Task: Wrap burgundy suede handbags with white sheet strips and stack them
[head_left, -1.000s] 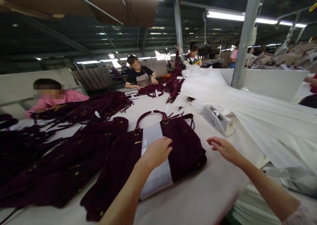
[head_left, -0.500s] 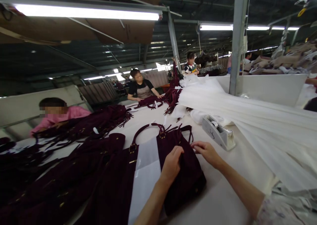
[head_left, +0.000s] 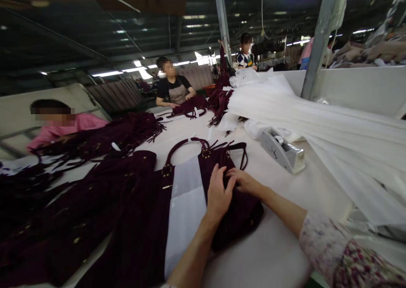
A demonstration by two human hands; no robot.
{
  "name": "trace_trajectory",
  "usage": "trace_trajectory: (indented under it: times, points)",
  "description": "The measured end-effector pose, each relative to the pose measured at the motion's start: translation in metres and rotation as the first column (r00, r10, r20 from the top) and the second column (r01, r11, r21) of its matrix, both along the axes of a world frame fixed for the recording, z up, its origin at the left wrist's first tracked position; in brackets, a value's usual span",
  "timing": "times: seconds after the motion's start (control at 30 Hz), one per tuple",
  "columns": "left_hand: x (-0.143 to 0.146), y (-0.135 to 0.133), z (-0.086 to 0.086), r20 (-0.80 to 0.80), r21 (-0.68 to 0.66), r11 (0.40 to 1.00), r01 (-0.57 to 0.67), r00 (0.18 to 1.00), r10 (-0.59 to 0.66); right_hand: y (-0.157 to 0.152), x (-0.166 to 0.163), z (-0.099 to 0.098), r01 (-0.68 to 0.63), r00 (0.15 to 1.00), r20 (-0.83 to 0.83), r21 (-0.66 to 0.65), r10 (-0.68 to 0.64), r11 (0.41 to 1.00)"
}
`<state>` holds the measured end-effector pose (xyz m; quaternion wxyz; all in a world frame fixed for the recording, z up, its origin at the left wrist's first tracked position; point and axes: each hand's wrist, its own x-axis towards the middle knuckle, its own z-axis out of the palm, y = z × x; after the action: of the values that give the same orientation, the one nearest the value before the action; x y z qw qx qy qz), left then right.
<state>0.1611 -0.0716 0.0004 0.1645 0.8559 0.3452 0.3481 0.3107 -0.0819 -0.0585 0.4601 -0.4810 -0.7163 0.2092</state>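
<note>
White worktable [head_left: 279, 258] under maroon bag [head_left: 241, 214], left hand [head_left: 218, 193] fingers flat, unclenched on it; right hand [head_left: 245, 182] touching it, grip unclear.

The left hand [head_left: 218, 193] covers the fingertips of the right hand [head_left: 245, 182] and the maroon bag [head_left: 241, 212] fabric beneath; whether either hand pinches it cannot be determined. The left forearm hides the lower end of the white band [head_left: 185, 207]. The left and bottom frame edges cut off the dark bag pile [head_left: 63, 212], and the lower right corner cuts off the floral sleeve [head_left: 342, 258].
</note>
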Motion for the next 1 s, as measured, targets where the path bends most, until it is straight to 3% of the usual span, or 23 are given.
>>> trace_trajectory:
  times: [0.07, 0.13, 0.2, 0.3, 0.37, 0.43, 0.5, 0.57, 0.63, 0.73, 0.83, 0.9, 1.0]
  points:
    - [-0.001, -0.002, 0.012, -0.085, -0.012, 0.982, 0.191, 0.978, -0.191, -0.002, 0.001, 0.001, 0.025, 0.999, -0.033, -0.020, -0.026, 0.999]
    - [-0.004, -0.005, 0.026, -0.210, -0.035, 0.919, 0.393, 0.896, -0.392, -0.008, 0.006, 0.007, 0.039, 0.997, -0.063, -0.032, -0.041, 0.999]
    - [-0.007, -0.009, 0.036, -0.325, -0.062, 0.883, 0.466, 0.827, -0.459, -0.019, 0.015, 0.014, 0.090, 0.989, -0.112, -0.054, -0.095, 0.995]
    - [-0.009, -0.014, 0.040, -0.349, -0.048, 0.909, 0.413, 0.846, -0.403, -0.045, 0.033, 0.019, 0.294, 0.928, -0.186, -0.167, -0.323, 0.941]
    - [-0.007, -0.017, 0.038, -0.251, -0.033, 0.914, 0.404, 0.882, -0.399, -0.060, 0.042, 0.020, 0.323, 0.896, -0.216, -0.281, -0.387, 0.904]
    - [-0.003, -0.020, 0.038, -0.115, -0.005, 0.913, 0.407, 0.907, -0.405, -0.070, 0.043, 0.020, 0.191, 0.924, -0.257, -0.330, -0.282, 0.925]
    - [0.002, -0.022, 0.040, -0.013, 0.023, 0.905, 0.426, 0.905, -0.425, -0.072, 0.037, 0.022, -0.008, 0.945, -0.315, -0.302, -0.092, 0.953]
    - [0.005, -0.023, 0.041, 0.036, 0.041, 0.885, 0.464, 0.884, -0.466, -0.066, 0.029, 0.024, -0.162, 0.926, -0.373, -0.269, 0.052, 0.949]
    - [0.006, -0.023, 0.041, 0.069, 0.056, 0.869, 0.492, 0.866, -0.495, -0.056, 0.023, 0.025, -0.271, 0.869, -0.483, -0.287, 0.106, 0.919]
    - [0.002, -0.019, 0.040, 0.143, 0.098, 0.871, 0.481, 0.859, -0.491, -0.044, 0.020, 0.018, -0.300, 0.690, -0.718, -0.395, -0.088, 0.868]
    - [-0.004, -0.015, 0.039, 0.221, 0.141, 0.890, 0.434, 0.862, -0.455, -0.039, 0.018, 0.010, -0.242, 0.536, -0.770, -0.534, -0.347, 0.811]
    - [-0.007, -0.013, 0.039, 0.250, 0.159, 0.899, 0.407, 0.864, -0.436, -0.038, 0.016, 0.009, -0.247, 0.538, -0.751, -0.574, -0.382, 0.781]
    - [-0.009, -0.012, 0.041, 0.271, 0.173, 0.906, 0.385, 0.866, -0.420, -0.038, 0.013, 0.016, -0.233, 0.617, -0.680, -0.638, -0.395, 0.734]
